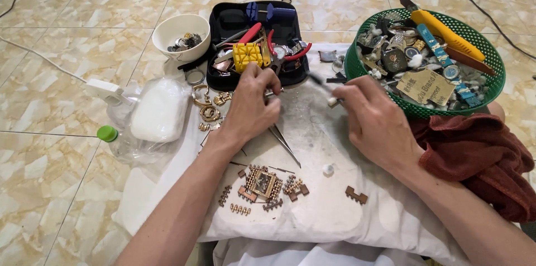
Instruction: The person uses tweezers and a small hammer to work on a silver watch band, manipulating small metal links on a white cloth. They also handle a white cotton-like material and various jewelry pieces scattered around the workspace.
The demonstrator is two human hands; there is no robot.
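Note:
My left hand (251, 104) is closed around a small metal part at the front edge of the black tool case (223, 20); what it grips is mostly hidden by the fingers. My right hand (374, 121) pinches a thin dark-handled tool (321, 83) whose tip points toward the left hand. Metal tweezers (285, 143) lie on the white cloth (329, 216) just below the left hand. A square gold watch body (262, 183) with loose bracelet links around it rests on the cloth near me.
A green mesh basket (357, 70) full of watches and tools sits at the right, with a dark red cloth (474, 160) beside it. A white bowl (167, 29) of small parts, a clear plastic bottle (151, 121) with green cap and gold bracelet pieces (209, 107) lie left.

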